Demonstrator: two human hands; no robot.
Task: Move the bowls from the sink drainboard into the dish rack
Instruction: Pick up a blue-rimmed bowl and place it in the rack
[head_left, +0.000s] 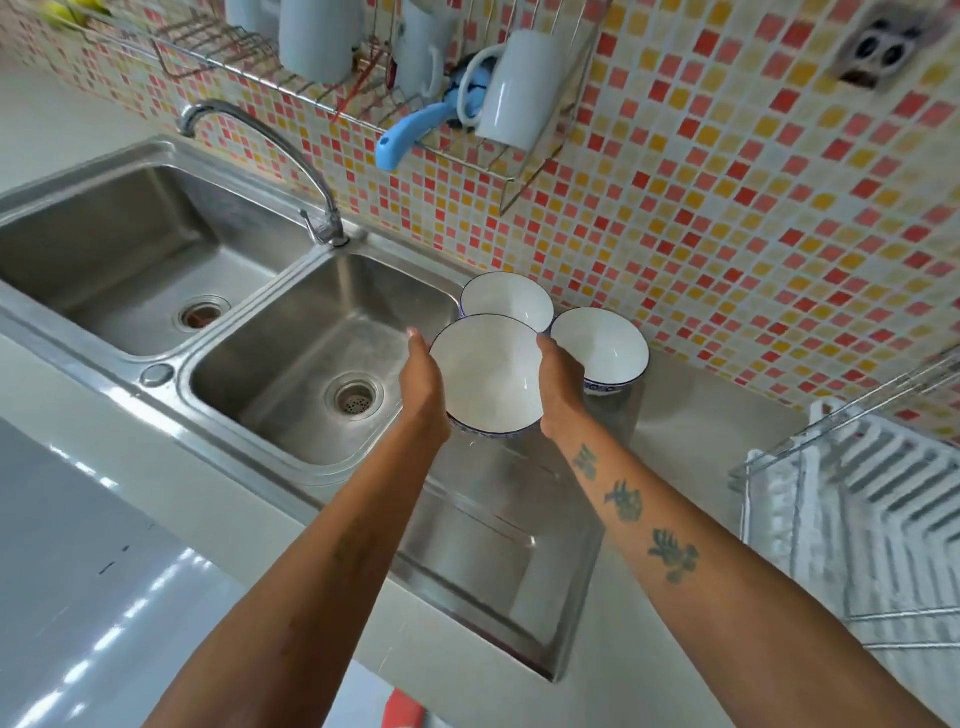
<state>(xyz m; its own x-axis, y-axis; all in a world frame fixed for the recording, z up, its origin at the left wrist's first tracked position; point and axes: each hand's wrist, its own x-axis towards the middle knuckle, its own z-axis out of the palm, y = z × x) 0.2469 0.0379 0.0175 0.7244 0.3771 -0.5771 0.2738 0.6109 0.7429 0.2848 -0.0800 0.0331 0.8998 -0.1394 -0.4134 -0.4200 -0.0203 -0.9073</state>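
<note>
At the far end of the steel drainboard (498, 545), under a wall of red, orange and cream mosaic tiles (727, 234), three white bowls stand mouth up. The left hand (423, 389) and right hand (561, 387) grip the nearest bowl (485, 374) by opposite sides. The white dish rack (857, 519) sits at the worktop's right edge.

3 bowls (488, 374) right of sink (291, 358).
</note>
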